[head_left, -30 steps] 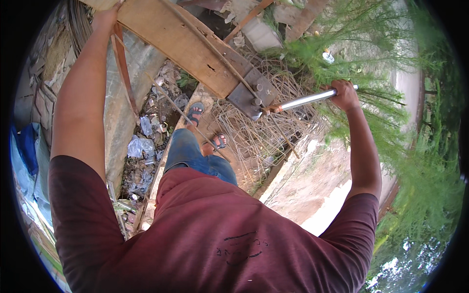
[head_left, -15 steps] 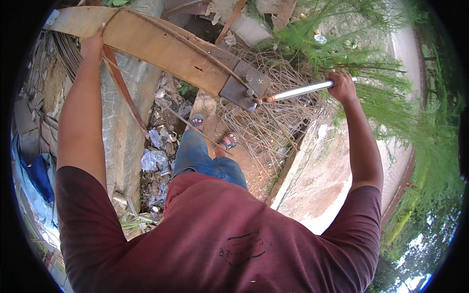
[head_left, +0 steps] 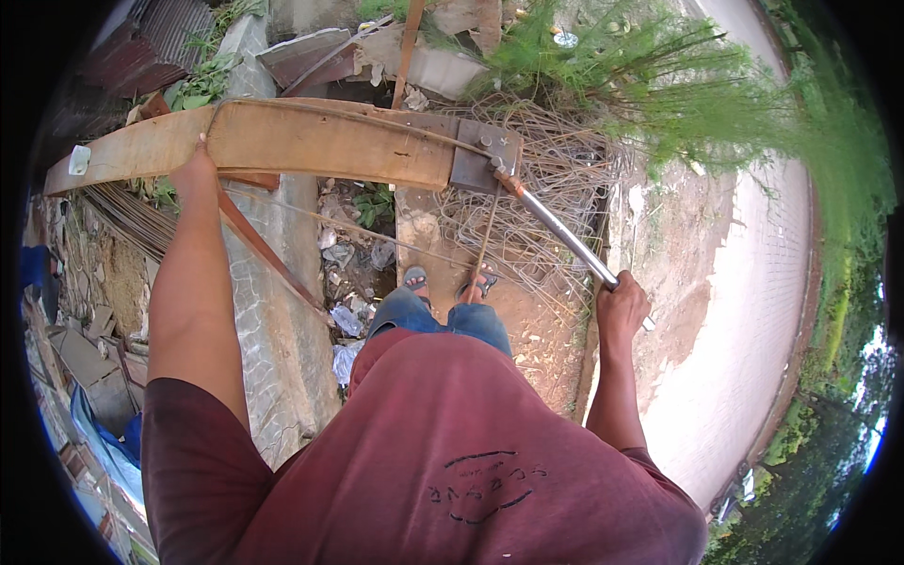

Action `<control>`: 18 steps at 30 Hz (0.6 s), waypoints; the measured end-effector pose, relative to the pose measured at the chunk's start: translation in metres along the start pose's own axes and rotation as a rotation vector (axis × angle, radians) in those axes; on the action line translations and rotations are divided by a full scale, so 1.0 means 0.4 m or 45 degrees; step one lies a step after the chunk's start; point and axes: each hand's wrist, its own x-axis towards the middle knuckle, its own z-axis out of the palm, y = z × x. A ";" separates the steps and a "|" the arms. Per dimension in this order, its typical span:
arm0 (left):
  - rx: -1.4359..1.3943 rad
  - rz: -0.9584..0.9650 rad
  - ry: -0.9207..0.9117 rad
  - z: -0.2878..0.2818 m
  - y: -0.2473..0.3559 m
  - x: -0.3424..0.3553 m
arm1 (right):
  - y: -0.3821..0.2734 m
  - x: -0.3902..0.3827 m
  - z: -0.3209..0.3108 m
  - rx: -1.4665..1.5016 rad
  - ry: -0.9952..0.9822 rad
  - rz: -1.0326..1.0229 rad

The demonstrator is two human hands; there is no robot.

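A long wooden beam (head_left: 330,141) lies across in front of me, with a dark metal plate (head_left: 471,168) and upright pins at its right end. A thin metal rod (head_left: 377,119) runs along the beam to the pins, its left part angled back to my left hand (head_left: 195,171). That hand is closed on the rod at the beam's near edge; some fingers are hidden. My right hand (head_left: 621,306) wraps the dark grip of a silver steel bar (head_left: 565,231). The bar's rusty head sits at the pins, and it slants down to the right.
Bent metal rods lie in a tangled pile (head_left: 556,198) beyond my feet. Green branches (head_left: 650,75) overhang the far right, beside a pale paved path (head_left: 753,282). A concrete ledge (head_left: 273,311) and plastic litter (head_left: 347,320) are on the left.
My right hand has swung the bar's grip end toward me, and the rod end near the pins has swung toward my feet. The view has shifted, and my left hand stays by the beam.
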 end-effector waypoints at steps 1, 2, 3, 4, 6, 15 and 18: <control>0.027 0.013 -0.009 -0.005 -0.014 0.005 | -0.035 -0.055 -0.005 0.181 -0.022 0.163; 0.045 0.030 -0.025 0.000 -0.014 0.015 | -0.036 -0.102 0.013 0.209 0.078 0.085; 0.070 -0.008 0.003 0.004 0.005 0.008 | -0.049 -0.140 0.018 0.238 0.174 0.015; 0.096 -0.048 0.035 0.006 0.023 -0.002 | -0.052 -0.136 0.005 0.149 0.032 0.105; 0.089 -0.106 0.054 0.008 0.031 -0.016 | -0.028 -0.101 -0.004 0.239 0.050 0.065; -0.007 -0.051 -0.034 0.017 0.012 0.011 | 0.084 0.069 -0.077 0.102 -0.076 -0.216; 0.411 0.110 -0.091 0.026 -0.079 0.120 | 0.067 0.079 -0.166 0.097 -0.174 -0.273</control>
